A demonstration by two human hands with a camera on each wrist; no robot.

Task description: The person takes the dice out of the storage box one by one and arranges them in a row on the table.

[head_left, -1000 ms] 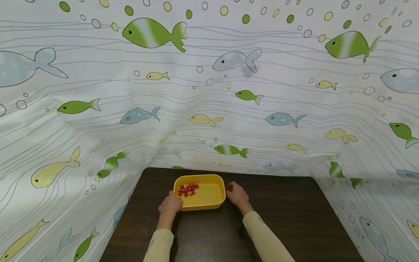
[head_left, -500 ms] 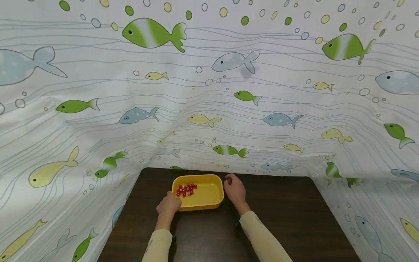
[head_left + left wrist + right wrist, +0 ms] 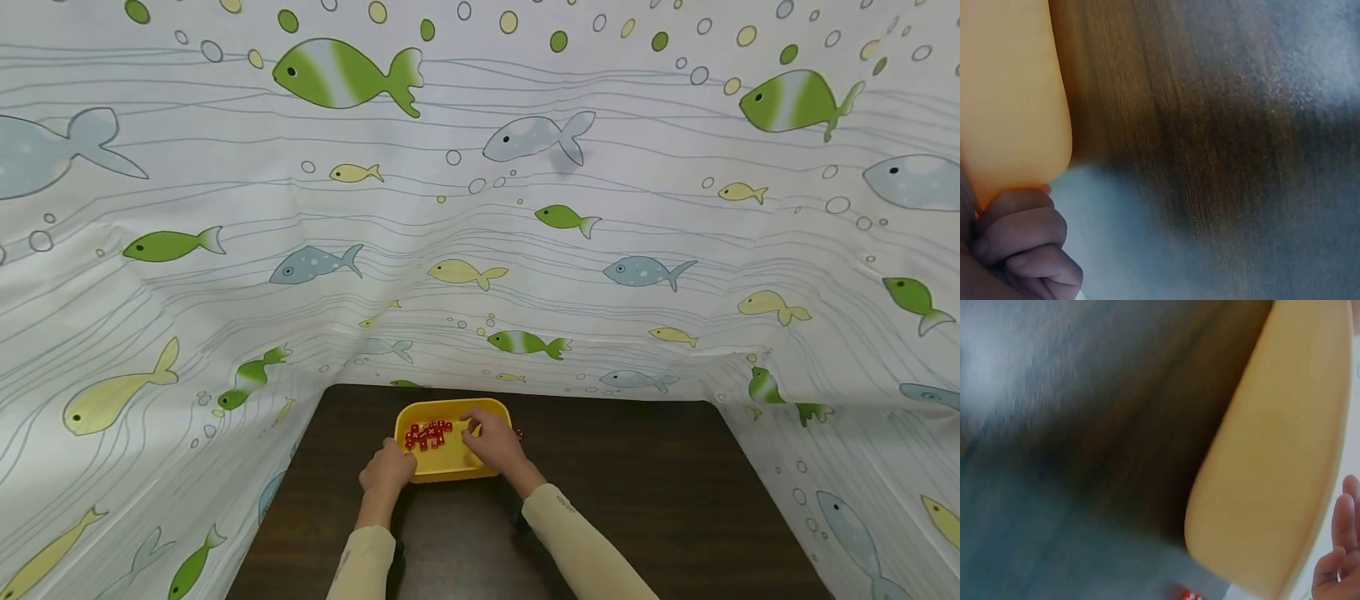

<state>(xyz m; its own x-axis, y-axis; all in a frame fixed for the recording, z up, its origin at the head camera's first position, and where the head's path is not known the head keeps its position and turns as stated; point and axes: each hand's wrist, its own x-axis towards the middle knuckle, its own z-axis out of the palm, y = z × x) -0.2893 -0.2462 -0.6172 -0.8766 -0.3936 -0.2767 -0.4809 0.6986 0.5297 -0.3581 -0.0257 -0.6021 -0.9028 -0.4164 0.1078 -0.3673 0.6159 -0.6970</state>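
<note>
A yellow plastic tray (image 3: pixel 450 477) stands on the dark wooden table, with a cluster of red dice (image 3: pixel 427 435) in its left part. My left hand (image 3: pixel 387 468) grips the tray's left front rim; the left wrist view shows curled fingers (image 3: pixel 1025 228) against its edge. Over the tray's right half is my right hand (image 3: pixel 497 442), thumb and forefinger parted, with no die visible between them. The right wrist view catches part of that hand (image 3: pixel 1342 544) above the rim. Just outside the tray's right side lies at least one red die (image 3: pixel 518 434), also low in the right wrist view.
The dark table (image 3: pixel 637 492) extends on both sides of the tray. A white fish-print cloth (image 3: pixel 465 208) hangs behind the table and along its sides.
My right hand lifted from beside the tray's right side and swung left over its inside. A red die shows where that hand was. My left hand keeps its grip on the rim.
</note>
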